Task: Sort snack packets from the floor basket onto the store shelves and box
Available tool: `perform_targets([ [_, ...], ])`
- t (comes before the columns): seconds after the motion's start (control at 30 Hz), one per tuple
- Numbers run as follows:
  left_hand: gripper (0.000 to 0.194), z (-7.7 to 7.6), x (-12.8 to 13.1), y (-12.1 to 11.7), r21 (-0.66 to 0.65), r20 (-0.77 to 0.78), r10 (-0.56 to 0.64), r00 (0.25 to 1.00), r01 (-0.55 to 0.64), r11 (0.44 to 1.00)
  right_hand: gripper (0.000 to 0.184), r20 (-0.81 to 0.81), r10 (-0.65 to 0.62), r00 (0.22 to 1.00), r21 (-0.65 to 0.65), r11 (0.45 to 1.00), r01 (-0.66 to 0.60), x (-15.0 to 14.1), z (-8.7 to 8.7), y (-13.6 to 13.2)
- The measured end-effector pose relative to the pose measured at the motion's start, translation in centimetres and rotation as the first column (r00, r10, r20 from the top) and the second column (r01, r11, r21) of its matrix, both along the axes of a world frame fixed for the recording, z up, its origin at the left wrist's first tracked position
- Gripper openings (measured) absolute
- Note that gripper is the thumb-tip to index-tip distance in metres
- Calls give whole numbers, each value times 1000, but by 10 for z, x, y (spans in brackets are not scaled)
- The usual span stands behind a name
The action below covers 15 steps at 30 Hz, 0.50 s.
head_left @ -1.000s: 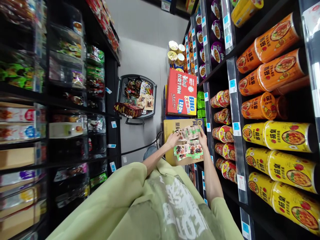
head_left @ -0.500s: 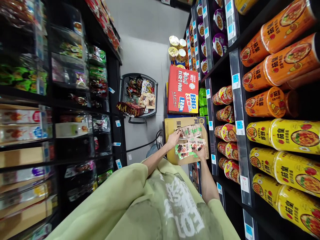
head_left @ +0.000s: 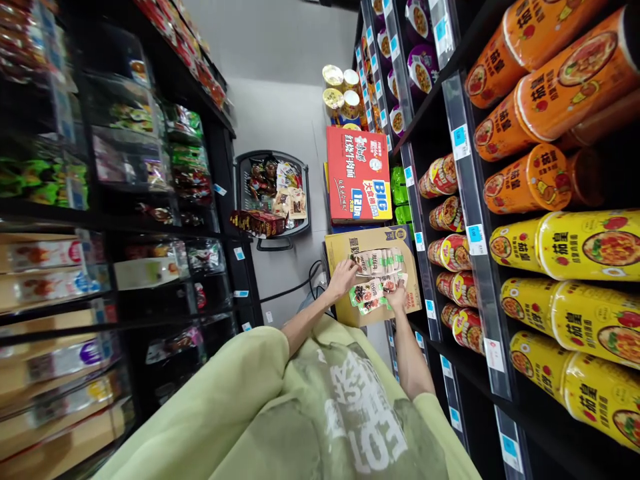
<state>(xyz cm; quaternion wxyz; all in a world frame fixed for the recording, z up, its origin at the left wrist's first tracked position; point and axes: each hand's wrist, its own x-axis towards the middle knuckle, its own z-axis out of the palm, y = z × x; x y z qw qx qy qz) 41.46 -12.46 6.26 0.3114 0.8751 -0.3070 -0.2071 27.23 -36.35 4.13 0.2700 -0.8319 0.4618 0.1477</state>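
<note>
The left hand touches the far row of flat white-and-green plastic packets, the right hand the near row; whether either grips is unclear. They lie on a yellow-tan cardboard carton, right of a dark-grey plastic basket.

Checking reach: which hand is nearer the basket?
Left. The left hand, at the upper packets, lies to the right of the basket; the right hand, at the lower packets, is farther right.

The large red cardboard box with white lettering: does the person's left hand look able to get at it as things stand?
Probably yes: the left hand is at the small flat white-and-green packets on the yellow cardboard box, and nothing visible blocks the way to the red box just beyond.
</note>
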Motion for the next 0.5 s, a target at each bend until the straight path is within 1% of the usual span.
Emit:
perform_targets([
  [0.07, 28, -2, -16, 8, 6, -26, 62, 998, -62, 998, 80, 15, -3, 1000, 27, 1000, 2, -3, -1, 0],
  [0.13, 25, -4, -35, 16, 22, -57, 77, 995, -76, 997, 76, 39, -1, 999, 54, 999, -1, -4, -2, 1],
  [0.2, 19, -9, -53, 20, 40, -82, 39, 996, -35, 999, 72, 64, -8, 998, 79, 997, 3, -4, -2, 3],
  [0.23, 20, -12, -61, 19, 50, -92, 16, 996, -12, 999, 69, 76, -17, 997, 90, 996, 10, -4, -2, 4],
  [0.27, 25, -16, -67, 17, 61, -98, -4, 995, 10, 998, 67, 88, -30, 996, 103, 994, 21, -4, -2, 5],
  [0.37, 49, -28, -75, 5, 102, -104, -47, 993, 57, 993, 61, 123, -85, 989, 140, 988, 68, -7, -1, 6],
  [0.43, 53, -36, -74, -5, 134, -105, -62, 993, 76, 988, 61, 153, -134, 979, 157, 981, 110, -12, 2, 4],
  [0.5, 49, -43, -71, -12, 169, -107, -67, 992, 85, 982, 62, 188, -193, 963, 168, 972, 162, -19, 6, 3],
])
